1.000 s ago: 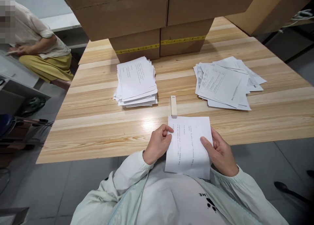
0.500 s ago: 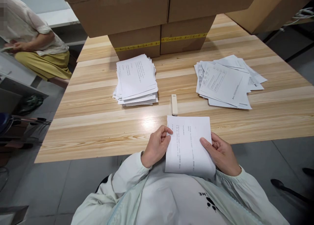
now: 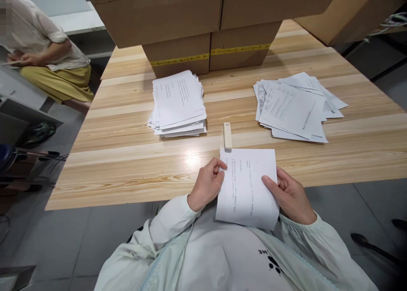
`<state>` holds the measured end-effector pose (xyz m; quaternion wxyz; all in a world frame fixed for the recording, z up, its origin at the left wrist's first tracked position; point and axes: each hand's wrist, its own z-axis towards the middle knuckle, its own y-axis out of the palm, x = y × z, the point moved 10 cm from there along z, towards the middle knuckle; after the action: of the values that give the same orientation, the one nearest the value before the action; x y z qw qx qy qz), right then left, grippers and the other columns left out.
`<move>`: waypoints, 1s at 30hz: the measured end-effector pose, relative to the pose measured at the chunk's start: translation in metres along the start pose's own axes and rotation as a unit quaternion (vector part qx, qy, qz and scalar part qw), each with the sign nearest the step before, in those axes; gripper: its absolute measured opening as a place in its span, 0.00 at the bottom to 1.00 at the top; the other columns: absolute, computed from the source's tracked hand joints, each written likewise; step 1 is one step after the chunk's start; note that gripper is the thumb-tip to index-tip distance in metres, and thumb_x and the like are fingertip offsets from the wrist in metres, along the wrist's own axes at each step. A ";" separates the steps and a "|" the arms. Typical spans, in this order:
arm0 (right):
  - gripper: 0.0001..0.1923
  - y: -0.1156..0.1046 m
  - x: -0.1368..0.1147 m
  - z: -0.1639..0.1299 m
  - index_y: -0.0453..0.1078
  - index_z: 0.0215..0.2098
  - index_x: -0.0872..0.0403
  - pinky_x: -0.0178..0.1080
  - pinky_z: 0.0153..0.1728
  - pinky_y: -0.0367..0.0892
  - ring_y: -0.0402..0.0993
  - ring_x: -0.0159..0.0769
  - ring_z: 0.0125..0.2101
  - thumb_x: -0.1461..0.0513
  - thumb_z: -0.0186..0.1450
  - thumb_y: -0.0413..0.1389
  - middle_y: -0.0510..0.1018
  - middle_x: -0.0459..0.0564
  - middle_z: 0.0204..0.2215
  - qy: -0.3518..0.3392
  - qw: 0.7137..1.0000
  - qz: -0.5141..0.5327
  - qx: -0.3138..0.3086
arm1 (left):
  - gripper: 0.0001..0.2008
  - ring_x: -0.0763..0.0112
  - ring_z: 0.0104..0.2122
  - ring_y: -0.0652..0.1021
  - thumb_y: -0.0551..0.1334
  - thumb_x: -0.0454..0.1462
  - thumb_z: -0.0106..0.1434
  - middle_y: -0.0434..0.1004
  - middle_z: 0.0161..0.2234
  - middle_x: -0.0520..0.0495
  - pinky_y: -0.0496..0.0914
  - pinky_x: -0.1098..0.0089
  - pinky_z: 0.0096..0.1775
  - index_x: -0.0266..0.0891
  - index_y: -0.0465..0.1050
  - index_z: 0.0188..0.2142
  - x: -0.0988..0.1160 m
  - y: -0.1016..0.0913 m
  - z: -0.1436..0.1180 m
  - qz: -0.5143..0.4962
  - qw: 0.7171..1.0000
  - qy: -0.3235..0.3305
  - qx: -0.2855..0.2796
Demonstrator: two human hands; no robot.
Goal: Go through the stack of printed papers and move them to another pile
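Observation:
Printed sheets of paper [image 3: 246, 185] are held in front of my body at the table's front edge, their lower part bending down over my lap. My right hand [image 3: 291, 195] grips the right edge, thumb on top and fingers underneath. At the left edge my left hand [image 3: 208, 183] has its fingers curled onto the paper near the upper left corner. Just beyond the paper's top edge lies a cream-coloured stapler [image 3: 227, 135]. How many sheets I hold cannot be seen.
On the wooden table [image 3: 127, 164] lie a thick paper stack [image 3: 178, 100] at the left and a looser paper pile [image 3: 292, 109] at the right. Cardboard boxes [image 3: 178, 54] stand stacked behind them. A seated person [image 3: 54, 49] is at the far left.
The held paper and both hands have shifted slightly; the paper's top edge now sits closer to the stapler. My grip looks the same.

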<state>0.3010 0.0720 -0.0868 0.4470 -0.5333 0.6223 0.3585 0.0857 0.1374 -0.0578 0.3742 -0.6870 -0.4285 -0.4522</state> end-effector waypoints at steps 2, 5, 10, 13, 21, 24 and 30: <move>0.33 -0.012 -0.005 0.003 0.69 0.61 0.51 0.40 0.22 0.72 0.79 0.41 0.23 0.46 0.63 0.63 0.86 0.52 0.32 -0.012 0.999 -0.036 0.015 | 0.08 0.77 0.21 0.57 0.56 0.29 0.58 0.52 0.20 0.60 0.52 0.73 0.25 0.40 0.68 0.37 -0.001 0.002 0.004 -0.016 1.000 -0.009 -0.006; 0.33 -0.047 -0.041 0.007 0.69 0.63 0.47 0.46 0.26 0.72 0.77 0.42 0.23 0.45 0.64 0.62 0.84 0.49 0.29 -0.087 0.973 -0.184 0.105 | 0.08 0.77 0.20 0.57 0.57 0.29 0.58 0.53 0.21 0.60 0.52 0.73 0.25 0.39 0.69 0.36 -0.002 0.003 0.009 -0.028 0.999 -0.020 -0.008; 0.20 -0.044 -0.152 0.030 0.77 0.54 0.45 0.51 0.36 0.72 0.78 0.46 0.32 0.47 0.68 0.56 0.83 0.55 0.36 -0.308 0.857 -0.361 0.199 | 0.08 0.78 0.21 0.57 0.57 0.28 0.57 0.52 0.20 0.61 0.52 0.74 0.25 0.38 0.69 0.36 0.001 0.001 0.011 -0.025 1.000 -0.019 0.002; 0.19 0.029 -0.182 0.077 0.78 0.48 0.53 0.48 0.40 0.72 0.78 0.46 0.41 0.52 0.72 0.51 0.83 0.57 0.41 -0.389 0.829 -0.396 0.065 | 0.08 0.78 0.20 0.57 0.57 0.28 0.56 0.52 0.20 0.61 0.51 0.74 0.25 0.39 0.69 0.35 0.000 0.001 0.011 -0.030 0.999 -0.021 0.008; 0.24 0.171 -0.138 0.158 0.77 0.38 0.58 0.42 0.44 0.61 0.73 0.42 0.42 0.59 0.77 0.40 0.81 0.58 0.40 -0.310 0.763 -0.550 -0.139 | 0.08 0.78 0.19 0.56 0.57 0.28 0.55 0.52 0.19 0.61 0.51 0.74 0.25 0.39 0.68 0.35 -0.004 -0.001 0.012 -0.039 0.999 -0.018 0.014; 0.25 0.175 -0.133 0.154 0.77 0.39 0.57 0.41 0.42 0.59 0.72 0.43 0.42 0.58 0.78 0.40 0.81 0.57 0.40 -0.312 0.760 -0.556 -0.127 | 0.08 0.78 0.20 0.56 0.57 0.28 0.55 0.53 0.20 0.61 0.51 0.74 0.25 0.39 0.67 0.35 -0.004 0.000 0.012 -0.034 0.999 -0.018 0.006; 0.22 0.174 -0.132 0.146 0.76 0.41 0.57 0.43 0.42 0.56 0.70 0.45 0.43 0.58 0.77 0.42 0.81 0.57 0.41 -0.337 0.741 -0.572 -0.101 | 0.07 0.77 0.21 0.57 0.57 0.30 0.57 0.53 0.20 0.60 0.51 0.74 0.25 0.40 0.67 0.35 -0.004 0.000 0.011 -0.035 0.999 -0.011 0.004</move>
<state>0.1591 0.2822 -0.0185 0.6922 -0.6753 -0.0305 0.2526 0.0884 0.1461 -0.0647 0.3558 -0.6749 -0.4582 -0.4561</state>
